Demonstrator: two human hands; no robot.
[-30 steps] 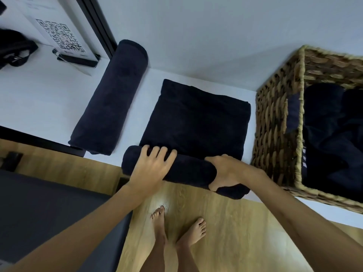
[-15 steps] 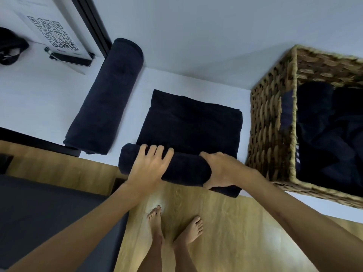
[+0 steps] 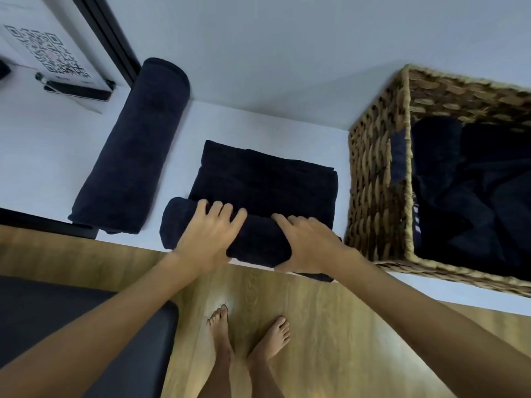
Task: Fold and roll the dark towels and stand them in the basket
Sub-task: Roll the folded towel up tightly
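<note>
1. Towels in the basket [image 3: 376, 179] at the bench's [image 3: 43, 156] right end lay dark and crumpled, none visibly standing.
2. One finished roll [image 3: 129, 147] lay at the left, not basketed.
3. Your half-rolled towel [image 3: 264, 185] sat mid-bench, flat part remaining.
4. Your left hand [image 3: 209, 234] pressed, fingers spread; right hand [image 3: 307, 242] gripped the roll.

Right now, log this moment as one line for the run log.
step: rolling | left hand, right hand: on part-rolled dark folded towel | finished dark towel roll: on white shelf | woven wicker basket: dark towels inside
</note>
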